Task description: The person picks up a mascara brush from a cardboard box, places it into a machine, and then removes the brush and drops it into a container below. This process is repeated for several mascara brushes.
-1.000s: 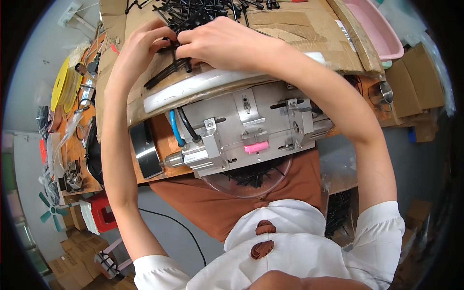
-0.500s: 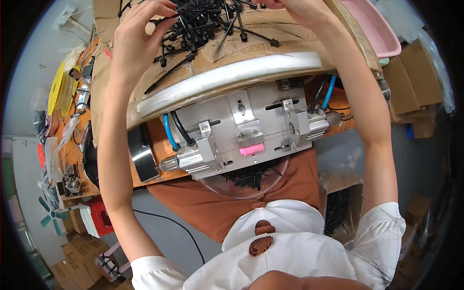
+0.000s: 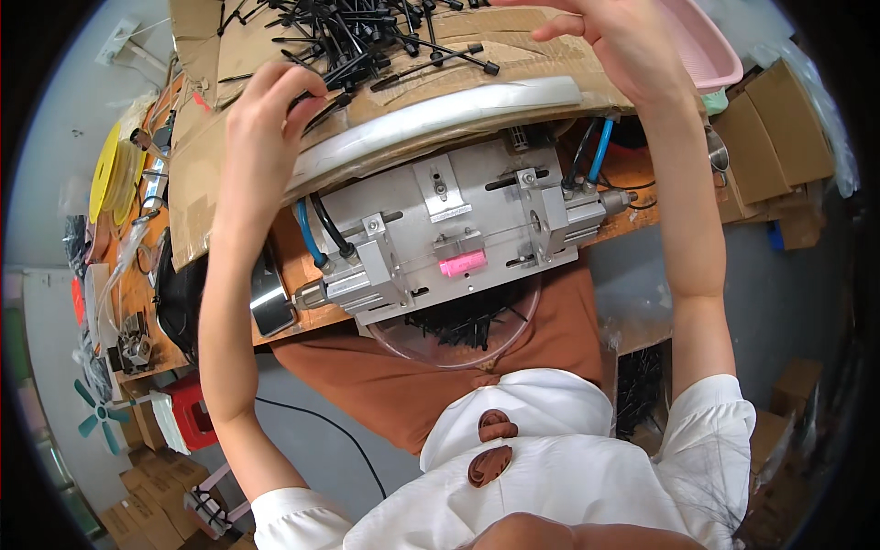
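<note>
A heap of thin black rods with thicker ends point(image 3: 344, 37) lies on the cardboard point(image 3: 513, 55) at the far side. My left hand point(image 3: 266, 115) is at the heap's near left edge, thumb and fingers curled together. A black rod point(image 3: 332, 108) lies by its thumb; whether the fingers grip a rod is hidden. To the right of the heap, my right hand point(image 3: 619, 37) hovers over the cardboard, fingers apart and nothing visible in them. Nearer me stands a metal fixture point(image 3: 412, 211) with two clamp cylinders and a pink piece point(image 3: 462, 263) at its front middle.
A white padded strip point(image 3: 440, 128) edges the cardboard. Below the fixture, a clear round tub point(image 3: 403, 348) on my lap holds black pieces. Blue and black air hoses point(image 3: 310, 234) run to the cylinders. A phone point(image 3: 271, 298) lies left; a pink basin point(image 3: 701, 46) stands far right.
My left hand has come nearer, down from the heap's upper part to its edge. My right hand's fingers have spread more into view. The whole view has shifted slightly.
</note>
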The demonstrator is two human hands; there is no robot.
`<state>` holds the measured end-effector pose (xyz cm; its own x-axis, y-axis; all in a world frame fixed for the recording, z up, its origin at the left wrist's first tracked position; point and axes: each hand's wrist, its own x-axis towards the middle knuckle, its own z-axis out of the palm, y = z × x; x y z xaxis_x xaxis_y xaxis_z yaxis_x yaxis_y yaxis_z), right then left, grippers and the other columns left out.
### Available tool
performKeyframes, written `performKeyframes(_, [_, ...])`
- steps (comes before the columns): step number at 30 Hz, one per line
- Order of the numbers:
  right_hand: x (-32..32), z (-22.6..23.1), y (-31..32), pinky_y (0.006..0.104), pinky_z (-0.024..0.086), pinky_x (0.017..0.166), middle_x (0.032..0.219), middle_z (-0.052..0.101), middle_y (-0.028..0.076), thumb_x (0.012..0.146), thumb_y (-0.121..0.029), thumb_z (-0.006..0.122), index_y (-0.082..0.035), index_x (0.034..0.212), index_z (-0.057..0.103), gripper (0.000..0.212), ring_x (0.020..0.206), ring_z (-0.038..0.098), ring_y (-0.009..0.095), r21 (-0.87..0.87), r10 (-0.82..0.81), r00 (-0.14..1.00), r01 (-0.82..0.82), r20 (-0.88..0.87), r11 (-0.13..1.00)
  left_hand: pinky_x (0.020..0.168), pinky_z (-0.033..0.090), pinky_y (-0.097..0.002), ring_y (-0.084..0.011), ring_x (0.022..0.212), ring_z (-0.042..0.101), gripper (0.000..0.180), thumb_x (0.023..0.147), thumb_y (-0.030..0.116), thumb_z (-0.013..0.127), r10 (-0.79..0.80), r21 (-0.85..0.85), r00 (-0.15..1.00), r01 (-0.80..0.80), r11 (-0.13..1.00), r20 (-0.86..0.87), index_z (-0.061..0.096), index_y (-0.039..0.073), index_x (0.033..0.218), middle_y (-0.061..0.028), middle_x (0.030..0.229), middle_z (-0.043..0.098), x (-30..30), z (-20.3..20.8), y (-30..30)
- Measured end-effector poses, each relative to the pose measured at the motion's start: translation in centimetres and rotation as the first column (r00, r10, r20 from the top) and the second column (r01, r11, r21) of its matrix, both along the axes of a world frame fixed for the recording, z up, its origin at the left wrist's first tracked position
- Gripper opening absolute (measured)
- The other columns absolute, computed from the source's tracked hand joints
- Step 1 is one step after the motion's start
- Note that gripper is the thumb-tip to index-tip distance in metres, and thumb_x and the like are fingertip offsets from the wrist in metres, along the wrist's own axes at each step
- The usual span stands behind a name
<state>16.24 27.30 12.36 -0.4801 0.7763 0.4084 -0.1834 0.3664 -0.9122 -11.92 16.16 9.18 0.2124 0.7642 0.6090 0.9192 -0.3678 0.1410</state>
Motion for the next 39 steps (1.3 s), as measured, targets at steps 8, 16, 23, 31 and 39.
performKeyframes(8, [-0.5, 0.9, 0.1, 0.0234, 0.054, 0.061, 0.093, 0.069, 0.01, 0.091, -0.016, 0.062, 0.001, 0.108, 0.061, 0.024, 0.078, 0.065, 0.013, 0.158, -0.109, 0.981, 0.083, 0.16, 0.984, 0.071, 0.05, -0.0358, -0.028, 0.084, 0.061, 0.016, 0.074, -0.004, 0.063, -0.164, 0.006, 0.948, 0.172, 0.985, -0.273, 0.057, 0.001, 0.089, -0.0105, 0.093, 0.06, -0.7, 8.3, 3.8])
performKeyframes(16, [-1.0, 0.4, 2.2, 0.0218, 0.052, 0.058, 0.089, 0.068, 0.01, 0.091, -0.014, 0.062, 0.002, 0.104, 0.062, 0.021, 0.074, 0.064, 0.012, 0.131, -0.161, 0.966, 0.136, 0.202, 0.982, 0.083, 0.054, -0.0331, -0.0282, 0.102, 0.059, 0.019, 0.074, -0.01, 0.061, 0.031, 0.212, 0.753, 0.146, 0.966, -0.657, 0.06, -0.003, 0.092, -0.0135, 0.103, 0.055, 4.3, 10.4, 5.7])
performKeyframes(23, [2.7, -0.8, 1.4, 0.02, 0.051, 0.055, 0.087, 0.068, 0.01, 0.092, -0.016, 0.062, 0.004, 0.104, 0.06, 0.023, 0.069, 0.063, 0.011, 0.035, -0.165, 0.978, 0.162, 0.125, 0.986, 0.072, 0.051, -0.037, -0.0273, 0.089, 0.059, 0.03, 0.069, -0.009, 0.058, -0.024, 0.132, 0.941, 0.073, 0.989, -0.338, 0.06, -0.002, 0.098, -0.0129, 0.096, 0.059, 4.1, 1.2, -4.3])
performKeyframes(31, [3.7, -1.8, -4.2, 0.0201, 0.051, 0.049, 0.083, 0.066, 0.016, 0.094, -0.012, 0.058, 0.005, 0.105, 0.059, 0.021, 0.068, 0.066, 0.018, -0.032, -0.136, 0.985, 0.133, -0.104, 0.991, 0.066, 0.048, -0.0323, -0.0215, 0.075, 0.055, 0.057, 0.067, -0.003, 0.07, 0.098, -0.065, 0.991, -0.092, 0.994, 0.089, 0.059, -0.005, 0.123, -0.0088, 0.092, 0.06, 10.9, -6.5, -15.0])
performKeyframes(39, [6.0, -3.8, -6.2, 0.0204, 0.046, 0.053, 0.098, 0.066, 0.018, 0.097, -0.017, 0.054, 0.004, 0.119, 0.055, 0.031, 0.086, 0.067, 0.019, -0.048, -0.11, 0.99, 0.106, -0.088, 0.993, 0.07, 0.044, -0.0363, -0.0254, 0.08, 0.051, 0.076, 0.067, -0.003, 0.074, 0.259, -0.301, 0.952, -0.201, 0.932, 0.165, 0.043, -0.003, 0.136, -0.009, 0.087, 0.052, 16.3, -11.6, -14.6])
